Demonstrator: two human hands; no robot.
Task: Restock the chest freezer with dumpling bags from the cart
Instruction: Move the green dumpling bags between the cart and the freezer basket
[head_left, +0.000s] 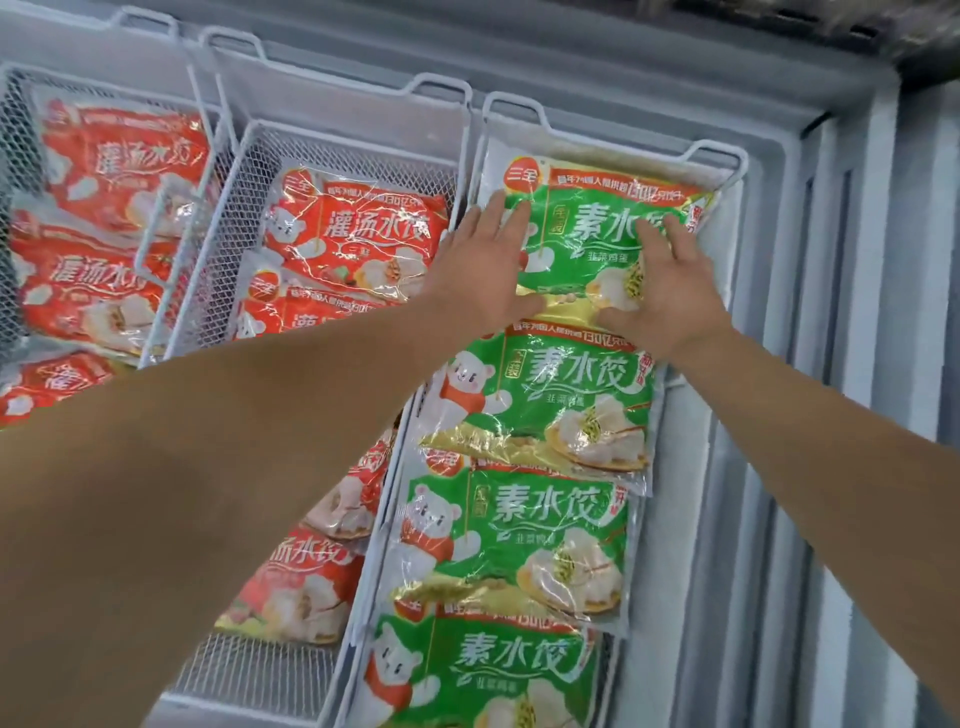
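Inside the frosted white chest freezer (810, 156), my left hand (483, 270) and right hand (660, 291) press, fingers spread flat, on the top green plastic "素水饺" dumpling bag (587, 249); red "灌汤水饺" bags (358, 234) fill the wire basket (249, 171) centre-left.

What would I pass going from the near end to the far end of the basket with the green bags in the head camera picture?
Nearest green bag → second green bag → third green bag → farthest green bag, with the left hand and right hand flat on it → the basket's far rim.

A chest freezer (810, 171) holds white wire baskets (613, 111): green dumpling bags (545, 400) fill the right one, red dumpling bags (358, 234) the others.
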